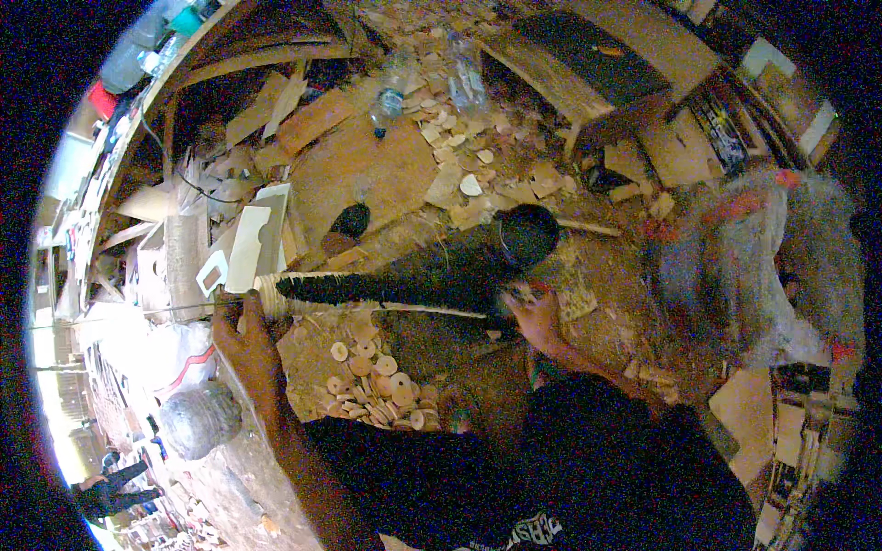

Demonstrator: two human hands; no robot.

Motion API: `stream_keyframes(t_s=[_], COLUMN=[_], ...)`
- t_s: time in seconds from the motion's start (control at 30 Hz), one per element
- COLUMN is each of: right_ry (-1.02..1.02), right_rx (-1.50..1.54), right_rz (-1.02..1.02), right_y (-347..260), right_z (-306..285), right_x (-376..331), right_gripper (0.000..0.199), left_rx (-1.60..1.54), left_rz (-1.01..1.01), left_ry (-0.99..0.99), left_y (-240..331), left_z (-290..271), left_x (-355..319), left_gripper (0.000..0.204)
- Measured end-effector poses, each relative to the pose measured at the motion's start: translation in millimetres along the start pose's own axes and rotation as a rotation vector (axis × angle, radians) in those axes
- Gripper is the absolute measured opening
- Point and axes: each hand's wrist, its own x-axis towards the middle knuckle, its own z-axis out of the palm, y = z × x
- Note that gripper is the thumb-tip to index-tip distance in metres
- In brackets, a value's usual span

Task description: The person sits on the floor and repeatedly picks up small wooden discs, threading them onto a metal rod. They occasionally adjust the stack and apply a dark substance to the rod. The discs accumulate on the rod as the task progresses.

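Note:
A long black tapering piece [413, 273] lies across the middle, its rounded wide end at the right. Pale strands run along its edges. Its narrow left end is bound with wound pale cord [269, 292]. My left hand [243, 326] is closed at this bound end, with thumb and fingers against the cord. Near the lower side of the wide end, my right hand [535, 317] has its fingers curled; darkness and grain hide what they grip. A pale board [250, 246] with a notched edge stands just beyond my left fingertips.
Below the black piece lies a heap of holed wooden discs [390, 381]. Clear plastic bottles [390, 99] and wood chips [450, 138] litter the far floor. A wooden box [588, 64] stands far right, crumpled plastic sheeting [744, 266] at right, a grey wrapped bundle [199, 420] at lower left.

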Motion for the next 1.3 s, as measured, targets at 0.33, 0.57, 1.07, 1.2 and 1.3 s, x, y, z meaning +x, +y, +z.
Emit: stream_keyframes(t_s=[0.33,0.57,1.07,1.2,1.3], right_ry=[-0.37,-0.246,-0.079,-0.353,-0.355], right_rx=[0.007,-0.051,-0.309,0.022,0.037], right_rz=[-0.222,-0.247,-0.123,-0.237,-0.343], right_y=[-58.8,-37.6,-6.1,-73.2,-75.1], right_z=[7.4,5.1,-6.7,13.0,3.0], right_x=[16.1,14.7,10.1,26.7,29.9], right_gripper=[0.031,0.027,0.034,0.037,0.031], left_rx=[-0.072,0.036,0.053,-0.054,0.036], left_rz=[-0.022,0.107,0.201,0.074,0.102], left_ry=[0.017,-0.017,-0.195,-0.196,-0.181], left_y=[-13.0,-15.3,-10.6,0.3,1.9], left_z=[-6.3,-5.8,-4.7,1.7,-1.0], left_x=[-2.8,3.7,-1.0,-6.1,-7.0], left_gripper=[0.024,0.021,0.022,0.023,0.02])
